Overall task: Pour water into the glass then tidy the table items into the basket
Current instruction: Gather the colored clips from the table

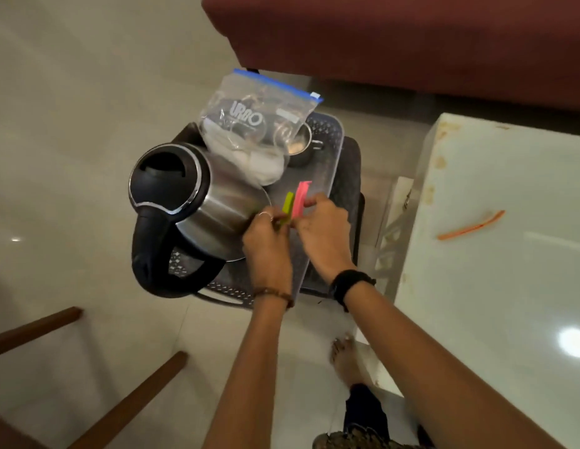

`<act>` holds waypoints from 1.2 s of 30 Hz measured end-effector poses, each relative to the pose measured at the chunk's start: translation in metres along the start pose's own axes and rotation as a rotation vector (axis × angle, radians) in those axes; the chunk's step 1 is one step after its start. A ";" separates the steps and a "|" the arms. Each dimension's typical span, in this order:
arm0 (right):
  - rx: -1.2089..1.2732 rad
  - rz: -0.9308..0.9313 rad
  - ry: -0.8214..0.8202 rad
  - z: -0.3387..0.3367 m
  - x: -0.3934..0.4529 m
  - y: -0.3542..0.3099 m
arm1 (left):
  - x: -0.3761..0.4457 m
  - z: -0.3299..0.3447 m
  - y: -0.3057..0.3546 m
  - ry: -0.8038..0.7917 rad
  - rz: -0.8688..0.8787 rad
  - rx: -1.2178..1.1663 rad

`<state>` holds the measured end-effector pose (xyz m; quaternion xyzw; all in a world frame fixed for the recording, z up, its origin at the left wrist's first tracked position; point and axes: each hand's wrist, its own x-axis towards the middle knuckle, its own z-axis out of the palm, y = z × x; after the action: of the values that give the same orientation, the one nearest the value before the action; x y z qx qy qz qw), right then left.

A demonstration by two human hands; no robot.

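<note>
A dark perforated basket (329, 134) stands on a stool on the floor. Inside it lie a steel kettle (198, 202) with a black lid and handle, a clear zip bag (262, 115) with a blue seal, and a steel cup (301, 147) partly behind the bag. Over the basket my left hand (266, 244) pinches a yellow-green strip (287, 205). My right hand (324, 231) pinches a pink strip (300, 199) right beside it. On the white table (509, 286) to the right lies an orange strip (470, 226).
A dark red sofa (395, 37) runs across the top. Two brown wooden chair legs (130, 400) cross the lower left. My bare foot (347, 358) stands on the pale tiled floor between the stool and the table's edge.
</note>
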<state>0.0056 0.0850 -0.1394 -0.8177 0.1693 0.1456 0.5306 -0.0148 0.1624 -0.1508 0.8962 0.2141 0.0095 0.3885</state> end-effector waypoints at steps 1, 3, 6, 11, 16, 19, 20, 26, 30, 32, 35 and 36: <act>-0.018 -0.012 0.022 0.001 0.007 0.001 | 0.006 0.006 0.003 0.018 -0.001 0.000; -0.083 -0.062 0.043 0.002 0.019 0.003 | 0.018 0.016 0.007 0.045 -0.016 -0.002; -0.138 -0.137 0.050 -0.002 0.023 0.005 | 0.024 0.021 0.011 0.048 0.006 -0.024; 0.069 -0.177 0.158 -0.039 -0.003 0.022 | -0.011 0.024 0.032 0.023 0.116 -0.155; 0.196 -0.044 0.280 -0.112 -0.037 0.087 | -0.080 0.068 0.064 -0.192 0.146 -0.214; 0.231 0.108 0.374 -0.167 -0.058 0.144 | -0.126 0.116 0.089 -0.462 0.191 -0.230; 0.217 0.152 0.405 -0.184 -0.066 0.163 | -0.139 0.131 0.096 -0.543 0.209 -0.212; 0.047 0.301 0.590 -0.265 -0.101 0.244 | -0.160 0.202 0.117 -0.465 0.451 0.011; -0.103 0.411 0.624 -0.300 -0.117 0.285 | -0.149 0.238 0.117 -0.487 0.507 0.214; -0.150 0.450 0.595 -0.307 -0.122 0.299 | -0.141 0.250 0.109 -0.534 0.511 0.412; -0.151 0.482 0.553 -0.310 -0.128 0.313 | -0.137 0.259 0.104 -0.489 0.550 0.491; -0.134 0.487 0.534 -0.308 -0.129 0.315 | -0.138 0.260 0.102 -0.459 0.578 0.508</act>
<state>-0.2282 -0.3016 -0.2220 -0.7955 0.4817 0.0596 0.3628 -0.0540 -0.1340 -0.2402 0.9651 -0.1413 -0.1342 0.1749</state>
